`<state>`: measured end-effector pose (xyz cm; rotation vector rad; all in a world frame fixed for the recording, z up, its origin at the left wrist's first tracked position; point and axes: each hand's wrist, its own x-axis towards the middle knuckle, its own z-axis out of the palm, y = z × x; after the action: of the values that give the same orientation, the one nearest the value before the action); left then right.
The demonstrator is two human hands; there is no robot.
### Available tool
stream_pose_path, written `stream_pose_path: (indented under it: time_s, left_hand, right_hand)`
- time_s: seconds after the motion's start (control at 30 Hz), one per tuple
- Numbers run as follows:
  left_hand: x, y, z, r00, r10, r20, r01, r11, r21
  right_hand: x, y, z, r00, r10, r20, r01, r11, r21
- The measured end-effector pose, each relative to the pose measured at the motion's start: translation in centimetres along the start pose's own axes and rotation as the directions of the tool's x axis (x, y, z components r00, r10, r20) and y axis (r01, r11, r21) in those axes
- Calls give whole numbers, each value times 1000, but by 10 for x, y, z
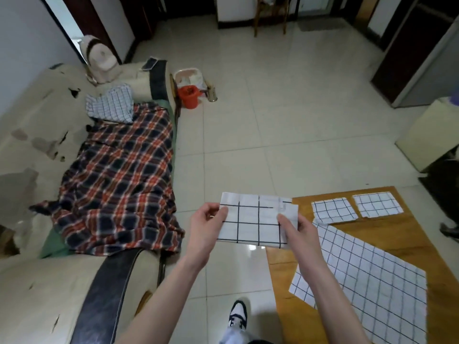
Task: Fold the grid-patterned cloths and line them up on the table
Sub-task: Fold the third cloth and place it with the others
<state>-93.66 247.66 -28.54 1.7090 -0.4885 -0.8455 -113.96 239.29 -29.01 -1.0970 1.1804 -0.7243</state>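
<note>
Nearest you: an unfolded grid cloth (367, 276) lies flat on the wooden table (280, 259), to your right, its near corner hidden under your right forearm. Untouched, so it's likely next in the queue.

Mid-range: you're holding a folded grid cloth (255, 219) in the air, over the floor tiles just left of the table's left edge. Its long axis runs left-right, across your body. Left hand (207, 225) pinches the left short edge, thumb on top, fingers curled behind. Right hand (296, 230) pinches the right short edge, thumb on the face, fingers underneath; how the hidden fingers lie I can't tell. Top right corner looks a bit misaligned, layers not flush.

Far: two folded cloths sit along the table's far edge, side by side with a narrow gap: left one (334, 209), right one (377, 204). The left one lies partly on the far corner of the unfolded cloth.

Key relation: the row lies right and forward of the held cloth. The free slot looks to be the bare wood left of the left folded piece, close to your right hand. That makes the right hand the nearer lead. The held piece looks wider than those two, so I'd judge another fold is due before placing it.
</note>
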Motion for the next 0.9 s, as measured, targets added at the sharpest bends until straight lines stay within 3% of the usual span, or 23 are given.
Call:
stream_pose_path:
  time_s: [0.2, 0.5, 0.73, 0.9]
  left_hand:
    - [79, 30, 5, 997, 75, 19, -76, 995, 57]
    - [197, 66, 44, 974, -3, 228, -5, 999, 32]
    - [307, 99, 73, 884, -31, 466, -23, 994, 109]
    - [376, 121, 93, 774, -34, 632, -62, 990, 130]
  right_hand:
    - [51, -23, 32, 998, -36, -45, 35, 999, -17]
    - [129, -44, 56, 974, -34, -226, 41, 999, 26]
    - [194, -62, 94, 877, 33, -479, 14, 995, 95]
    - [232, -74, 124, 752, 99, -652, 22, 984, 175]
